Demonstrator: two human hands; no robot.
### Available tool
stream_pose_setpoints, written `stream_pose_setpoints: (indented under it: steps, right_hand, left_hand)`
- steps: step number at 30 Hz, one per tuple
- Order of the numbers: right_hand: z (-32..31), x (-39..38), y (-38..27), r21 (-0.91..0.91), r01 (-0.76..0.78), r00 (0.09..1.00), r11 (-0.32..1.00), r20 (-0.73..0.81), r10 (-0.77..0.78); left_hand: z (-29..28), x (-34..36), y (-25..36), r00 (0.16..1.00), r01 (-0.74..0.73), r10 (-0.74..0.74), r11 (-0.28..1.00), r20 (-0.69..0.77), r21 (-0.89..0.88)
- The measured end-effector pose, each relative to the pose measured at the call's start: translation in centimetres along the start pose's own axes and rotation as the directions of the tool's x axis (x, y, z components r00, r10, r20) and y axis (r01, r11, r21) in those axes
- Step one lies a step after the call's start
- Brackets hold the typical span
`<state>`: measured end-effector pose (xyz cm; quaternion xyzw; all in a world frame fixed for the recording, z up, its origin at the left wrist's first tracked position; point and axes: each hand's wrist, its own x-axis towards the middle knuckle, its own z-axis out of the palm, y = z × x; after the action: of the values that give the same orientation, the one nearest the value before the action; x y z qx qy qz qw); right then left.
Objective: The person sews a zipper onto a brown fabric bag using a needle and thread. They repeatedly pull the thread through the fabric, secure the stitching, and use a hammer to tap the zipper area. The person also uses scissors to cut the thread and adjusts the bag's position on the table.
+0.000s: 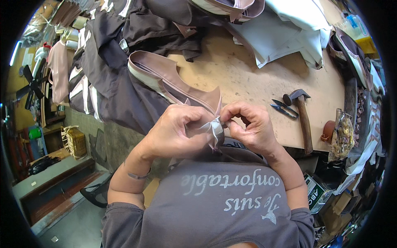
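In front of my chest, both hands are closed on a small pink leather piece with white lining (216,129), its edges folded and bunched. My left hand (178,128) curls round its left side, hiding part of it. With thumb and forefinger, my right hand (251,126) pinches its upper right edge. Just beyond my fingers lies a pinkish-brown shoe upper (165,68) with a dark lining and pale side strip. Whether the piece in my hands is joined to this upper, I cannot tell.
A hammer (305,122) and dark snips (285,110) lie right on the wooden table (240,68). Dark cloth (111,82) drapes over its left edge. White sheets (275,39) and another shoe upper (244,9) are at the back. A plastic bag (342,134) sits at the right edge.
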<state>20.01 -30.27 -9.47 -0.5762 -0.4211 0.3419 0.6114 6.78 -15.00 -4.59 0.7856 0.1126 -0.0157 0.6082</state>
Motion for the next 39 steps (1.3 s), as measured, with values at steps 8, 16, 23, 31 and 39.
stream_pose_setpoints:
  steps: [8,16,23,31,39]
  right_hand:
    - [-5.8,-2.7,-1.7,-0.53,0.158,0.928,0.833,0.369,0.059]
    - [-1.8,-0.5,-3.1,-0.317,0.104,0.995,0.943,0.036,-0.097]
    - [-1.5,1.3,-1.1,-0.029,0.016,0.985,0.999,0.173,-0.011]
    - [-1.4,2.0,-1.3,0.016,-0.005,0.969,1.0,0.248,0.001]
    - [-2.1,2.4,-1.8,-0.169,0.106,0.956,0.98,0.289,-0.053]
  left_hand:
    - [-0.3,-0.2,-0.3,0.998,0.037,-0.037,0.999,-0.044,0.009]
    - [0.8,1.1,-0.8,1.0,-0.018,0.018,1.0,0.022,-0.001]
    - [0.4,1.5,1.0,0.994,0.044,-0.042,0.999,0.103,-0.013]
    - [0.3,0.7,0.2,0.992,0.119,-0.115,0.986,0.049,-0.114]
    - [0.5,0.3,-0.6,0.99,0.141,-0.134,0.969,0.05,-0.201]
